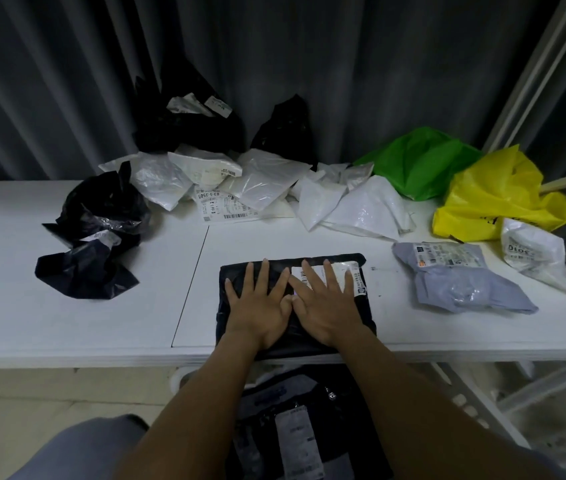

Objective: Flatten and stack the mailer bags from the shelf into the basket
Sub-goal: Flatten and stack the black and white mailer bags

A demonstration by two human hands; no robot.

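Head-worn view, facing forward and down, close above shelf (66, 327)

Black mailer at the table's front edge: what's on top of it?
Left hand and right hand press flat on the black mailer, fingers straight. A white label shows at its upper right; the right hand covers part of it.

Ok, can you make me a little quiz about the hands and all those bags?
1. True or false: the left hand and the right hand both press flat, fingers straight, on the black mailer bag.
2. Which bag lies nearest to that bag's right side? A) the green bag B) the grey bag C) the yellow bag
3. Fill in: the crumpled bags lie on a white ___.
Key: 1 true; 2 B; 3 table.
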